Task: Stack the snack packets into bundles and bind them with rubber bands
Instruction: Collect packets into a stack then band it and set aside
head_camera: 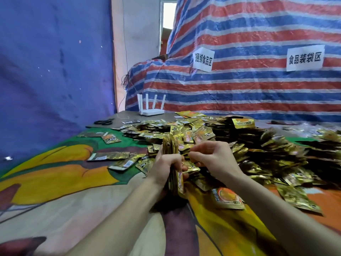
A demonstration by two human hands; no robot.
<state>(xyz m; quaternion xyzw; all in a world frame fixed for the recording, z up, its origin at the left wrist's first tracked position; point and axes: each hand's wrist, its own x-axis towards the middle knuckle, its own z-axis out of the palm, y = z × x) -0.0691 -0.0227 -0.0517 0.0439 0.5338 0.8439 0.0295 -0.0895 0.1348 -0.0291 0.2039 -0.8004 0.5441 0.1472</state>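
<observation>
Two bare hands work at the middle of a table spread with a bright printed cloth [73, 191]. Left hand [168, 167] grips a thick stack of gold snack packets [170, 143], fingers curled round it and holding it on edge just above the cloth. Right hand [212, 156] is touching the stack's right side, its fingertips pinched together there; whether they hold a packet or a rubber band cannot be told. Hundreds of loose gold packets lie in a big heap [258, 145] just behind and to the right of the hands, and one packet with an orange picture [228, 198] lies flat beside the right forearm. Far back on the table stand a white router [151, 109] and, to its left, black scissors [103, 122]. Behind hangs a red, white and blue striped tarp [239, 89] with two paper signs [203, 59]; a blue sheet [46, 71] covers the left
</observation>
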